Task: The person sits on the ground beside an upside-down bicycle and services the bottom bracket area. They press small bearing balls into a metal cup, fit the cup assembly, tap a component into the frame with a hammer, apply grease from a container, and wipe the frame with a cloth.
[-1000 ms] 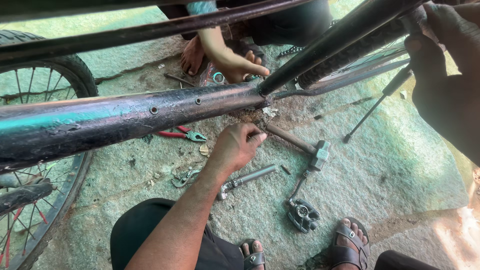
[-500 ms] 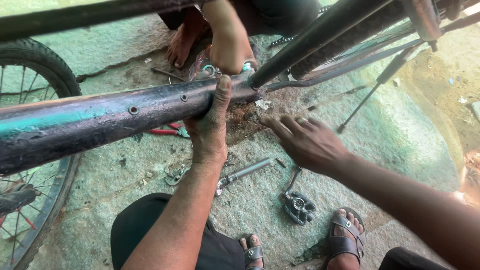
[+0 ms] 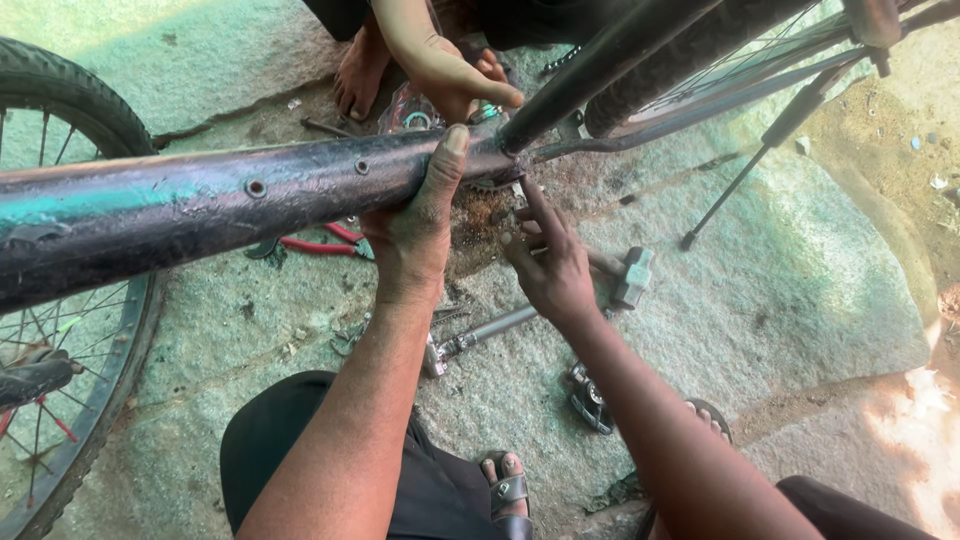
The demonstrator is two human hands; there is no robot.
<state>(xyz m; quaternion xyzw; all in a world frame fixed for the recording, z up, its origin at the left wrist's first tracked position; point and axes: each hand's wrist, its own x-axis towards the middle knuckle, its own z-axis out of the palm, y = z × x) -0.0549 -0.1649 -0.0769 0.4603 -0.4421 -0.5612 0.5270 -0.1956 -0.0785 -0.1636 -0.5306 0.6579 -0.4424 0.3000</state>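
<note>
My left hand [image 3: 420, 235] wraps up around the frame tube [image 3: 230, 205], thumb on top, gripping it where it meets the bottom bracket. My right hand [image 3: 548, 262] is just beside it below that joint, fingers spread and open, fingertips touching the rusty bracket area; whether it pinches anything small I cannot tell. I judge I am steadying the tube while feeling for the bracket fitting; the next move calls for a firm hold with the left and a careful fingertip grip with the right, since the spot is cramped.

Another person's hand [image 3: 455, 75] reaches to the tube from the far side, at the same joint. The wheel [image 3: 70, 300] stands left of the tube. Below the tube, on the rough stone ground [image 3: 780, 290], lie a hammer [image 3: 625, 275], a spanner [image 3: 480, 335], a pedal [image 3: 590, 400] and red pliers [image 3: 320, 245]. My sandalled feet [image 3: 510, 490] sit nearest me.
</note>
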